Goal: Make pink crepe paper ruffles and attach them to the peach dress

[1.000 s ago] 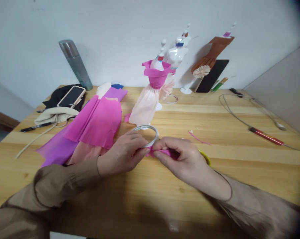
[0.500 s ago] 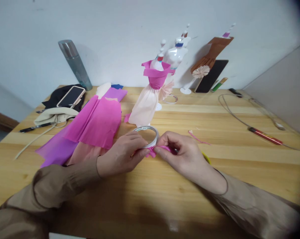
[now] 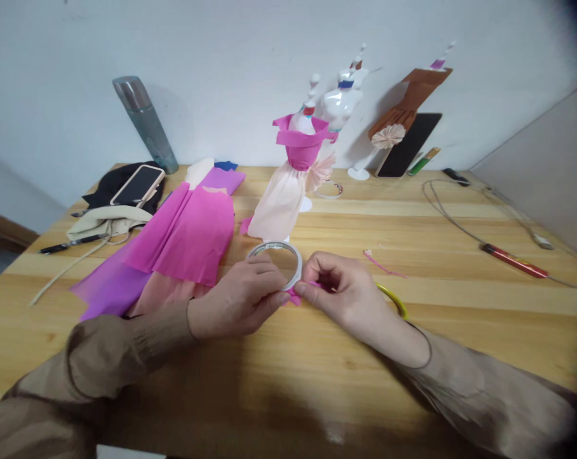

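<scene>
My left hand (image 3: 243,293) is closed on a roll of tape (image 3: 295,258), its fingers through and under the near side of the ring. Pinched in my right hand (image 3: 345,290) is a small crumpled piece of pink crepe paper (image 3: 295,297), right beside the tape's lower edge. The fingertips of both hands nearly meet there, and most of the pink piece is hidden by them. Just beyond the tape stands a small mannequin (image 3: 302,124) in a pink top and a pale skirt (image 3: 276,201) with a pleated paper fan (image 3: 321,172) at its waist.
Pink and purple crepe paper sheets (image 3: 199,236) lie at left near a phone (image 3: 138,185), a pen (image 3: 71,244) and a bottle (image 3: 145,121). A brown-dressed mannequin (image 3: 407,102) stands at back right. Yellow-handled scissors (image 3: 396,299) lie behind my right hand; a red corded tool (image 3: 512,260) is farther right.
The tape roll has tilted and shifted slightly left. My right hand has drawn slightly left, less pink paper shows between the fingers, and more of the yellow handle is visible.
</scene>
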The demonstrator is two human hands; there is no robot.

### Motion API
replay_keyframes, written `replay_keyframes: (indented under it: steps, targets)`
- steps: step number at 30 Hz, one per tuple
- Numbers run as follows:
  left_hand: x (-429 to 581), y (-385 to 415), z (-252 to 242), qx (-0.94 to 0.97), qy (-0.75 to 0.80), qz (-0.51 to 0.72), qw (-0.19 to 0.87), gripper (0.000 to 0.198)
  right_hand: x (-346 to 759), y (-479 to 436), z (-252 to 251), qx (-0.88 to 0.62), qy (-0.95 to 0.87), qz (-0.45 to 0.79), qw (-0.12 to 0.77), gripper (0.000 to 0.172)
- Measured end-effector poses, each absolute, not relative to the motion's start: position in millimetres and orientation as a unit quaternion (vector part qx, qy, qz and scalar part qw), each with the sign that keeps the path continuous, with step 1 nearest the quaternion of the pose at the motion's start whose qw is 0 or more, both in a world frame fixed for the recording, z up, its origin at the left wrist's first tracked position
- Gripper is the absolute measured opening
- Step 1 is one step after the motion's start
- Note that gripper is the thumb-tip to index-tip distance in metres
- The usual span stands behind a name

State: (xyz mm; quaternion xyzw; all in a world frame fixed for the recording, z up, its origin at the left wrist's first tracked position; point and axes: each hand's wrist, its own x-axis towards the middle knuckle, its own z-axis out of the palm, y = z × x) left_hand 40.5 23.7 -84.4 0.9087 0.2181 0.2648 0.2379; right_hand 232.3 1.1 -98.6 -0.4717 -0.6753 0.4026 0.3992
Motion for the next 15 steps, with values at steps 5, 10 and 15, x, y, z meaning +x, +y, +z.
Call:
replay_keyframes:
  steps: [5, 10, 15]
  targets:
    - [38, 27, -82, 0.849, 0.281, 0.258, 0.366, 0.025, 240, 5, -94, -0.479, -0.701, 0.383, 0.365, 0.025]
    - [35, 31, -84, 0.807, 0.308, 0.247, 0.439, 0.025, 247, 7, -91, -0.469, -0.758, 0.329, 0.314, 0.018]
    - [36, 33, -87, 0.778, 0.314, 0.251, 0.482, 0.026, 246, 8, -87, -0.488, -0.711, 0.386, 0.327, 0.013]
